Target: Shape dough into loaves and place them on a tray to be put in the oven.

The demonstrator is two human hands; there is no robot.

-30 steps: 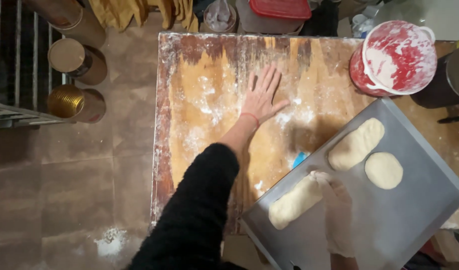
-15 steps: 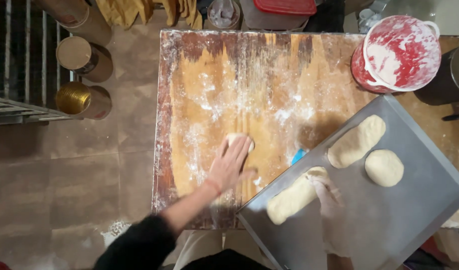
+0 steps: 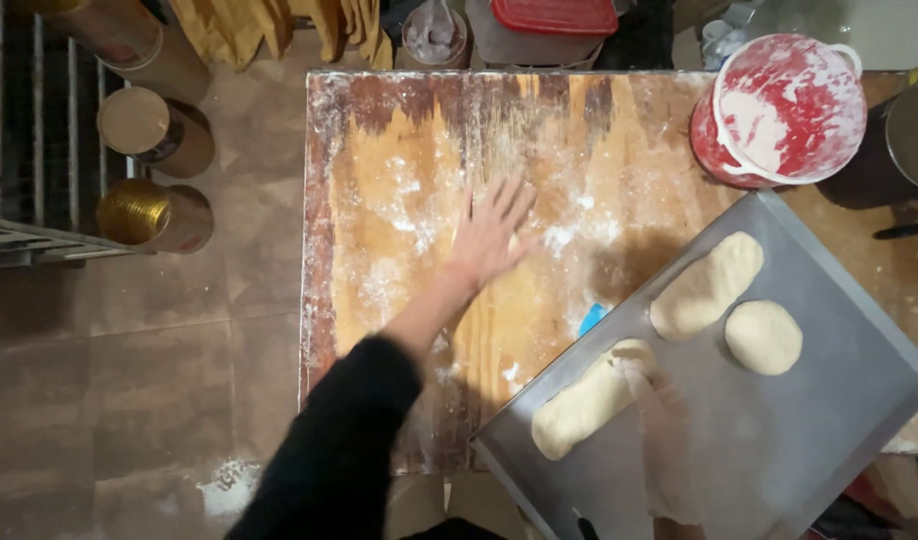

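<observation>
Flouring the tabletop (image 3: 379,150) beside a tray (image 3: 829,450) of dough

Left hand (image 3: 491,232) lies flat, fingers spread, mid-board; right hand (image 3: 659,410), blurred, touches the long loaf (image 3: 584,400) near the tray's front edge.

The left hand (image 3: 491,232) lies flat on the floured wooden table (image 3: 399,200); right of it a baking tray (image 3: 829,440) holds three dough pieces, the right hand (image 3: 659,420) touching the nearest dough piece (image 3: 584,405)

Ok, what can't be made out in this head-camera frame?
- Left hand: flat on the floured board; anything under the palm is hidden.
- Right hand: motion-blurred over the tray; its grip on the long dough piece is unclear.
- Blue object: mostly behind the tray edge.
</observation>
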